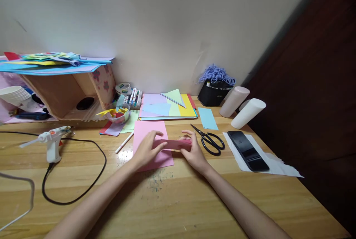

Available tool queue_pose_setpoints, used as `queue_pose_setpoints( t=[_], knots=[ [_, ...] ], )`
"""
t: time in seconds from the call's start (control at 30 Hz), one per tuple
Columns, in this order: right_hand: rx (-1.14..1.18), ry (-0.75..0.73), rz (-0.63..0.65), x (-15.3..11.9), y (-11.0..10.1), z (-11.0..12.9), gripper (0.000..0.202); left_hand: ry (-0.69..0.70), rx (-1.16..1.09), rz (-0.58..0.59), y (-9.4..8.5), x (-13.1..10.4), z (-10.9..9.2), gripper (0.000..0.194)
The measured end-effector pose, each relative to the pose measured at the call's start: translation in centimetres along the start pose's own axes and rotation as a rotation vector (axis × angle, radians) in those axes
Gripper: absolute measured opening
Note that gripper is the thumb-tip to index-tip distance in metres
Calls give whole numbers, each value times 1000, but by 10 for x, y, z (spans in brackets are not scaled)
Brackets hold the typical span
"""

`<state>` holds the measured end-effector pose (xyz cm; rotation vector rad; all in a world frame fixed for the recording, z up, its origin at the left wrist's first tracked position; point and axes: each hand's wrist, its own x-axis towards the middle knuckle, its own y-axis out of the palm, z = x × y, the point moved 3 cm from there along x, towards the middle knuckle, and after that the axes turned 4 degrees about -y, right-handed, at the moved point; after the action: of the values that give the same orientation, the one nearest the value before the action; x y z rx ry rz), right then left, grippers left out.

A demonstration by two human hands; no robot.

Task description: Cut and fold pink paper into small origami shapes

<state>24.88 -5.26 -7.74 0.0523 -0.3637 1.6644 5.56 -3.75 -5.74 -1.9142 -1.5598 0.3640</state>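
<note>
Between my two hands is a small piece of pink paper, held a little above the table. My left hand pinches its left end with the thumb on the near side. At the other end, my right hand grips the paper, which looks curled or folded there. Beneath my left hand lies a larger pink sheet flat on the wood. A pair of black-handled scissors rests just right of my right hand. To the left of the pink sheet is a white marker.
A white glue gun with a looping black cord stands at left, before an open box. Coloured sheets are stacked behind my hands. At right are a phone on white paper, paper rolls and a black pouch.
</note>
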Motion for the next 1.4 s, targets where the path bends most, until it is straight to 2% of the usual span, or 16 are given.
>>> queue_pose_setpoints(
  t=[0.07, 0.1, 0.2, 0.33, 0.43, 0.5, 0.53, 0.6, 0.63, 0.7, 0.77, 0.83, 0.97, 1.07, 1.23, 1.4],
  knots=[
    [-55, 28, -91, 7, -14, -5, 41, 28, 373, -86, -25, 14, 14, 46],
    [-65, 47, -115, 10, -20, -8, 38, 17, 515, -91, -35, 22, 23, 50],
    [-26, 86, -189, 18, -34, -16, 35, -84, 735, -11, -57, 44, 45, 55],
    [3, 122, -242, 22, -44, -21, 37, -190, 621, 71, -68, 58, 51, 48],
    [5, 123, -251, 23, -47, -18, 38, -188, 561, 121, -74, 58, 45, 31],
    [23, 118, -263, 23, -50, -16, 39, -173, 459, 138, -82, 58, 39, 29],
    [33, 118, -274, 23, -50, -15, 40, -168, 325, 126, -88, 59, 36, 31],
    [49, 126, -291, 23, -51, -15, 42, -171, 74, 56, -100, 67, 32, 36],
    [56, 134, -292, 23, -51, -15, 43, -186, 24, -26, -107, 74, 31, 37],
    [70, 151, -289, 23, -49, -16, 44, -214, 32, -244, -120, 91, 31, 41],
    [76, 156, -275, 22, -47, -15, 43, -192, 171, -383, -126, 113, 29, 43],
    [74, 155, -252, 21, -44, -15, 42, -247, 369, -389, -124, 137, 30, 43],
    [98, 161, -212, 18, -40, -17, 42, -331, 440, -372, -111, 176, 39, 47],
    [146, 182, -183, 17, -38, -19, 41, -386, 482, -362, -99, 196, 49, 45],
    [157, 224, -146, 19, -39, -22, 41, -428, 539, -338, -78, 211, 59, 44],
    [170, 247, -150, 20, -42, -24, 43, -341, 566, -360, -68, 211, 40, 52]
  ],
)
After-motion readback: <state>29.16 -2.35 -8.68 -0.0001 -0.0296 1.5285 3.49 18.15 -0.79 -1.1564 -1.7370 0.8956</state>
